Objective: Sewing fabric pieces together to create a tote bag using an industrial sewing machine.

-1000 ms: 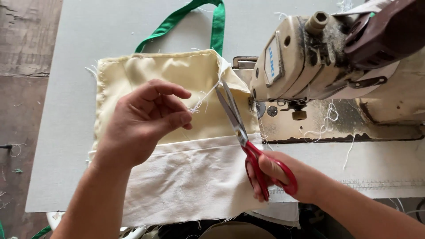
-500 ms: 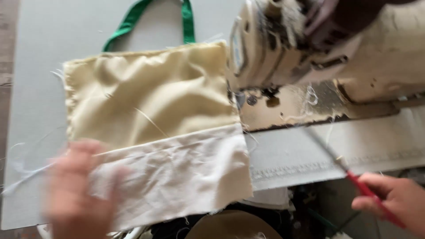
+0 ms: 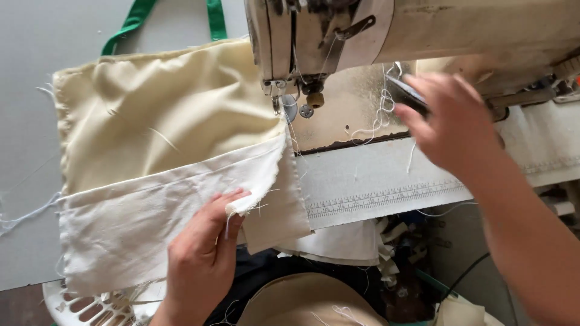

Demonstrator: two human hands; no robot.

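Cream fabric (image 3: 163, 115), white lining (image 3: 139, 211) (frayed), green straps (image 3: 214, 18)

A cream fabric bag (image 3: 163, 115) with green handles (image 3: 136, 18) lies flat on the grey surface (image 3: 60, 36), its right edge under the sewing machine's needle. Its lower part is a paler white band (image 3: 139, 223) with frayed edges and loose threads. The white band's right corner is folded up and pinched, curling over the bag
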